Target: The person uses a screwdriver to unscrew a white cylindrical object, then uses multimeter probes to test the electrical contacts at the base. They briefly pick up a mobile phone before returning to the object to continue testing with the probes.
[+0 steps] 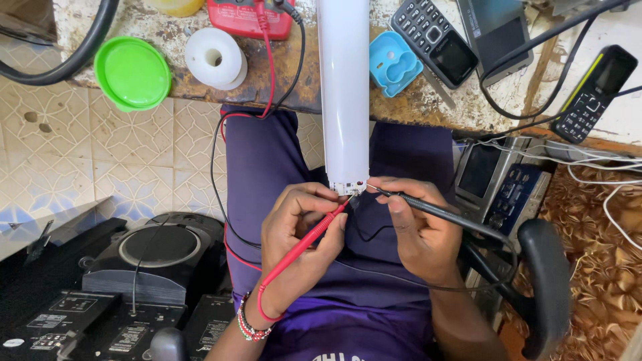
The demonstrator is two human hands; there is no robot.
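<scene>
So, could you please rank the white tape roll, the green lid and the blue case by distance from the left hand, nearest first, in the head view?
From the left hand:
1. Blue case, on the bench just right of the white tube.
2. White tape roll, on the bench, to the left.
3. Green lid, at the bench's far left edge.

We saw a worn wooden workbench (pixel 281 80) at the far side carrying a green lid (pixel 132 72), white solder spool (pixel 215 59), blue case (pixel 394 63), keypad phones (pixel 435 41) and red multimeter (pixel 244 19).

i see both hands at lower centre of the frame: left hand (pixel 301 230) fingers curled pinching, right hand (pixel 418 227) gripping, knuckles close together.
</scene>
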